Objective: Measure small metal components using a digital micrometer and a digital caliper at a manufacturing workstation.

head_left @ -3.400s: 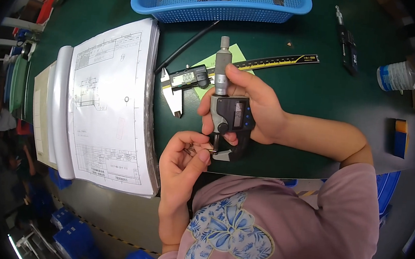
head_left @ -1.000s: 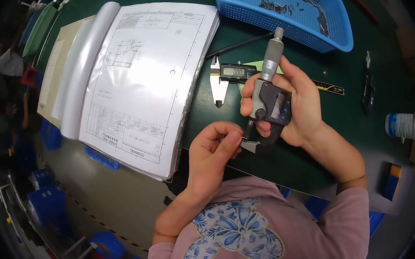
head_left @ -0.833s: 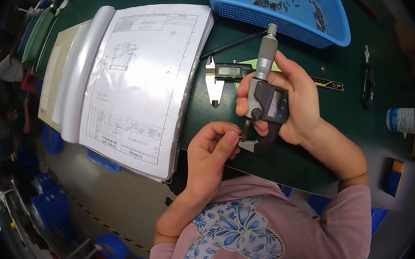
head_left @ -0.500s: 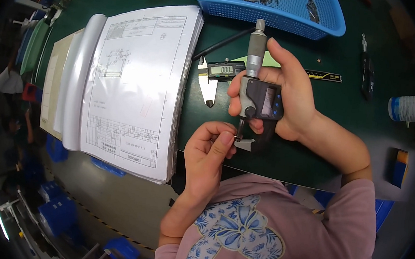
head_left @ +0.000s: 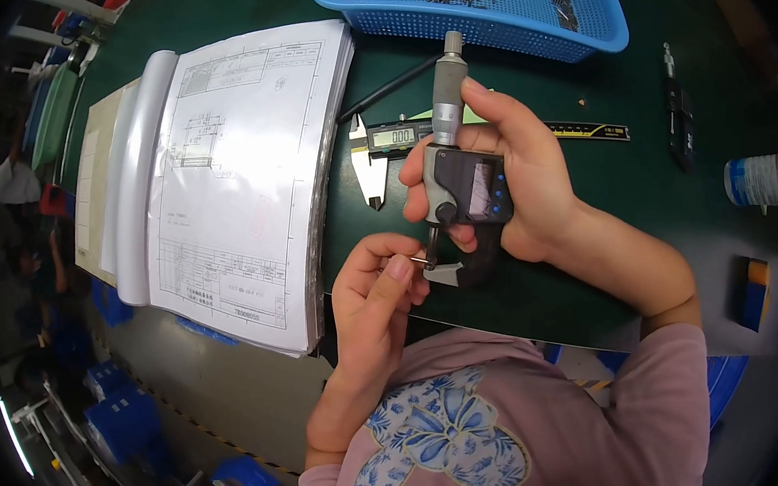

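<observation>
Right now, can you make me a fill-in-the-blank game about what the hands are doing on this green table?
1. The right hand holds a digital ____ upright.
2. The left hand pinches a small metal part between the tool's ____.
3. The basket at the far edge of the table is coloured ____.
4. The stack of drawings lies to the person's ____.

Missing words: micrometer; jaws; blue; left

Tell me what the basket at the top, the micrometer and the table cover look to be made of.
Basket: blue moulded plastic, judging by its fine mesh walls and uniform colour. Micrometer in the right hand: grey, satin metal thimble with a knurled end, and a dark, probably plastic body round its display. Table cover: dark green matte mat, likely rubber or vinyl; cannot tell which.
</observation>
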A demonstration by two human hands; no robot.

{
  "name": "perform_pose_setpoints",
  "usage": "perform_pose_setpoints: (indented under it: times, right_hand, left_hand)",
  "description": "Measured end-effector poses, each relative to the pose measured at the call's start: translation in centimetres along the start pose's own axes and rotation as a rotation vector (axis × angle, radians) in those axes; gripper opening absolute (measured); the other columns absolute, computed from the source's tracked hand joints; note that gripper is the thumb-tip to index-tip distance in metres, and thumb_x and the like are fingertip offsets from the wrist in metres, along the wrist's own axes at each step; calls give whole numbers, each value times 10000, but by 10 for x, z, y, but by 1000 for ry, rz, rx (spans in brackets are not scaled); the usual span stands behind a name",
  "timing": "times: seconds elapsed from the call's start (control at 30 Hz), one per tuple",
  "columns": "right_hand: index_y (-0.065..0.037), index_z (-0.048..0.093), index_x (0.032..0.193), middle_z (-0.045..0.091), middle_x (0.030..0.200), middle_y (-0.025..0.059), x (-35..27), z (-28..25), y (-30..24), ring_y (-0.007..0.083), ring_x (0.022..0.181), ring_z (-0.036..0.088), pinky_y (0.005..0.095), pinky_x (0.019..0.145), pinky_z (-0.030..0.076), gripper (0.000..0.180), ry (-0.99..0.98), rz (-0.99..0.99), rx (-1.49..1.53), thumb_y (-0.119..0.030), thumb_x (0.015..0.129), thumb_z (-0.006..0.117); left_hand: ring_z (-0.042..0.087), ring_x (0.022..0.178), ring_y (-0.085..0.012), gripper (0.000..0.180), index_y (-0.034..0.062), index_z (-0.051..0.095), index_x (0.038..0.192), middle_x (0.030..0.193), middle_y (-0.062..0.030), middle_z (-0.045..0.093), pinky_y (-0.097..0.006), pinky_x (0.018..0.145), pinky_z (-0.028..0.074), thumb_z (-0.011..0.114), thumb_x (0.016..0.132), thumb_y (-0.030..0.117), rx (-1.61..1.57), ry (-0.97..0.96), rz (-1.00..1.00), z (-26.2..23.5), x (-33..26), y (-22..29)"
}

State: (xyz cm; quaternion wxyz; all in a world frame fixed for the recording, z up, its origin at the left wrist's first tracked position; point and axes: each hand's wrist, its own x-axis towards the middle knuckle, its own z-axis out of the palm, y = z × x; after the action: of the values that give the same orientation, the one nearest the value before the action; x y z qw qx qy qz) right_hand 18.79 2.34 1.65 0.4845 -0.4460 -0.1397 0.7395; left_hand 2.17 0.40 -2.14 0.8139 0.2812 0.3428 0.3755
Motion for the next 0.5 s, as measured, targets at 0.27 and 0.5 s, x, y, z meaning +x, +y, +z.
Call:
perform_pose_setpoints:
  times: [0.27, 0.5]
  right_hand:
    - [-14, 550, 793, 584, 661, 112, 1, -2, 3, 117, 477, 503, 222, 377, 365, 626, -72, -58, -59, -551, 821, 228]
    - [-13, 548, 811, 583, 668, 119, 1, -1, 4, 123, 482, 505, 216, 383, 369, 639, -58, -39, -48, -543, 831, 191]
  left_hand:
    - [473, 647, -64, 119, 10, 483, 871, 849, -48, 506, -165, 573, 381, 509, 821, 115, -6, -18, -14, -4, 1, -1]
    - [471, 650, -62, 110, 3, 490, 875, 858, -48, 505, -163, 577, 381, 517, 813, 90, 7, -24, 4, -4, 0, -2]
